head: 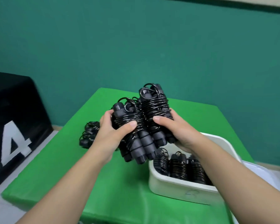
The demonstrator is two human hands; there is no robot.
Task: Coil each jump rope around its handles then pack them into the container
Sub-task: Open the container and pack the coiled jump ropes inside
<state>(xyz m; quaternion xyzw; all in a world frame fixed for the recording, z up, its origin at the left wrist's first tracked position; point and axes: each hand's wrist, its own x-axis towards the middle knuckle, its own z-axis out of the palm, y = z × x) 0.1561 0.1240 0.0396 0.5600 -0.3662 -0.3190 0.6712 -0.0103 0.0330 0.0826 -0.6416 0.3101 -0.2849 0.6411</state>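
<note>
My left hand [113,131] grips a coiled black jump rope bundle [132,135], its handles pointing down and toward me. My right hand [176,135] grips a second coiled jump rope bundle [155,110], held upright just right of the first. Both bundles touch and hover above the green mat, left of and above the white container [181,189]. Inside the container lie several coiled ropes [179,167] side by side. More coiled ropes [89,133] lie on the mat behind my left wrist, partly hidden.
The green mat [71,167] covers the table. A black box with white numerals [14,126] stands at the left. A teal wall [136,46] rises behind. Something white [262,172] lies under the container's right side.
</note>
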